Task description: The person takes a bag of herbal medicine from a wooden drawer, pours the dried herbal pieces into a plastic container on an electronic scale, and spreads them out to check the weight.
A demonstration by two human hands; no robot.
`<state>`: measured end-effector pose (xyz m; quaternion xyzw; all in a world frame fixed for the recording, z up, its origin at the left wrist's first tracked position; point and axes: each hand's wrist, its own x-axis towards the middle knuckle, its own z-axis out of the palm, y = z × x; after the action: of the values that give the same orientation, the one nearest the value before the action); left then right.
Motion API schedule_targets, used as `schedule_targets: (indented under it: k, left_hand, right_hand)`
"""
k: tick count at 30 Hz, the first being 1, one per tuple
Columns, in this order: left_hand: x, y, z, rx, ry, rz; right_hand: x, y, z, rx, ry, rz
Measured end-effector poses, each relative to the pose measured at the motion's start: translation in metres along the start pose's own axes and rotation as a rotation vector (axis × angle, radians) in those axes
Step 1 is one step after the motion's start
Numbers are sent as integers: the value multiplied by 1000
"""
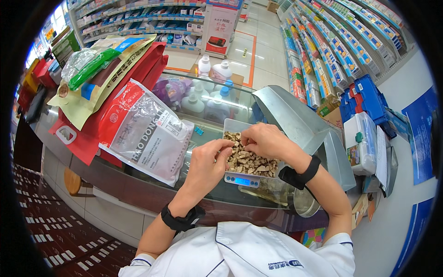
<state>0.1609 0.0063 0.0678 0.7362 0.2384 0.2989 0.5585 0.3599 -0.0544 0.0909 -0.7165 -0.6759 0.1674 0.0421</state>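
A shallow translucent plastic tray rests on a small digital scale with a lit blue display. Dried, pale-brown herb slices spread across the tray. My left hand is at the tray's left side, thumb and forefinger close together above the slices. Reaching in from the right, my right hand has its fingers bent down at the slices near the far side. Whether either hand pinches a slice is hidden by the fingers. Both wrists wear black bands.
A printed plastic bag and red bag lie left on the glass counter. Metal scoop pans stand right, beside a clear-lidded box. White bottles stand beyond. A round glass-like container sits near the front edge.
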Motion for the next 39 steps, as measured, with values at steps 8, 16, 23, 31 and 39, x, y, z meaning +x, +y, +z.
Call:
schedule_targets:
  k: [8,16,23,31,39]
  left_hand:
    - [0,1,0,14,3,-5]
    - [0,-1,5,29,-13,-2]
    - [1,7,16,-93,-151,-97]
    - [2,5,18,-230,-199,-155]
    - [2,1,16,-422,-218,-283]
  right_hand:
    - [-9,-4,-10,283,-92,-72]
    - [-33,2,-12,711,15,82]
    - [-51,-4,-9,1225,-5,215]
    - [-58,-6,-10,1350,20,211]
    - [-55,4,-2,1062,97,205]
